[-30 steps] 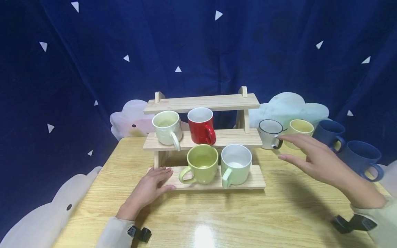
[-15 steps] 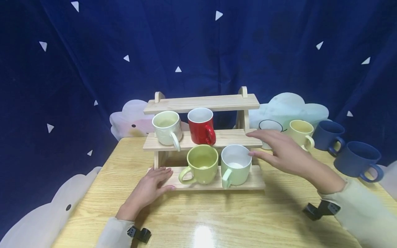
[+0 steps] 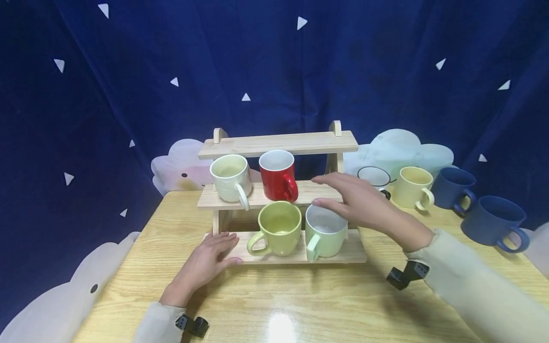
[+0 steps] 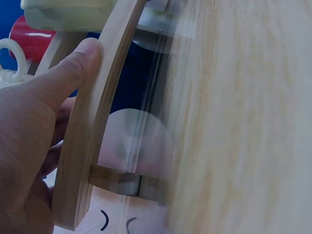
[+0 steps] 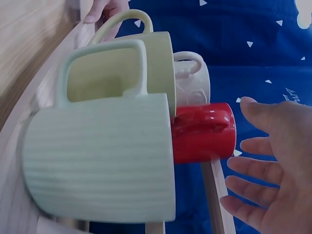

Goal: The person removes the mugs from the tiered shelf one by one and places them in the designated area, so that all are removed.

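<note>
My left hand rests on the left end of the bottom board of a three-tier wooden shelf, its thumb at the board's front edge in the left wrist view. My right hand hovers above the pale green mug, fingers spread and holding nothing. In the right wrist view its fingertips are close to the rim of the red mug, apart from it. That mug shares the middle board with a cream mug. A yellow-green mug stands on the bottom board beside the pale green one.
Right of the shelf on the wooden table stand a white mug with a dark rim, partly hidden by the right hand, a yellow mug and two blue mugs. A dark blue curtain hangs behind.
My right hand has moved left from beside the white mug to above the pale green mug, carrying nothing. The left hand and the mugs have stayed in place.
</note>
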A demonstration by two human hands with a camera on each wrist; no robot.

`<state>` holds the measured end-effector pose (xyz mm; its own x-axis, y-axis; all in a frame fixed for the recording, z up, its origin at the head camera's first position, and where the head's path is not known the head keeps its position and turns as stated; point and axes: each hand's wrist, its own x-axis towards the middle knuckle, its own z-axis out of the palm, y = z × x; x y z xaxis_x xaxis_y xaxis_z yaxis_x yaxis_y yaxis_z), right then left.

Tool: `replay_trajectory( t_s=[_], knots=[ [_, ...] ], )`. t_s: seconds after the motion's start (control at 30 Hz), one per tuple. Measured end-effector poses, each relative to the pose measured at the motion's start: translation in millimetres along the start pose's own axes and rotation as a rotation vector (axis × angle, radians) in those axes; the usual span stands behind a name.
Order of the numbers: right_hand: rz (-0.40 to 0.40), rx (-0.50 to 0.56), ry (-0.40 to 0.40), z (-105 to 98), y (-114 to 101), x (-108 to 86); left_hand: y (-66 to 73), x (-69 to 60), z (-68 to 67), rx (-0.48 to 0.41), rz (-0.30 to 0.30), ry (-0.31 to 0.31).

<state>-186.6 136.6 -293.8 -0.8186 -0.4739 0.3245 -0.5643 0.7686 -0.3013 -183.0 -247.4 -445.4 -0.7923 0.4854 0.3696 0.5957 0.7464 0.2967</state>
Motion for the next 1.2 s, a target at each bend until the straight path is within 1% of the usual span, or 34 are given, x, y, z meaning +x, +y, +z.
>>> replay_trajectory(
  t_s=[0.13, 0.3, 0.53, 0.93, 1.2],
  knots=[
    [0.025, 0.011, -0.02, 2.8, -6.6, 10.4, -0.2, -0.6, 0.1, 0.004, -0.002, 0.004],
    [0.049, 0.017, -0.017, 6.9, -14.5, 22.1, -0.3, -0.9, 0.6, 0.006, -0.003, 0.009],
    [0.1, 0.072, -0.022, 14.4, -23.0, 37.3, 0.6, -0.2, -0.3, 0.002, 0.005, 0.015],
    [0.153, 0.065, 0.021, 23.2, -32.1, 51.1, 1.3, 0.5, -0.5, 0.001, 0.004, 0.015],
    [0.203, 0.09, 0.011, 29.9, -32.0, 56.4, 0.1, 0.1, -0.1, 0.004, 0.002, 0.009]
  ],
)
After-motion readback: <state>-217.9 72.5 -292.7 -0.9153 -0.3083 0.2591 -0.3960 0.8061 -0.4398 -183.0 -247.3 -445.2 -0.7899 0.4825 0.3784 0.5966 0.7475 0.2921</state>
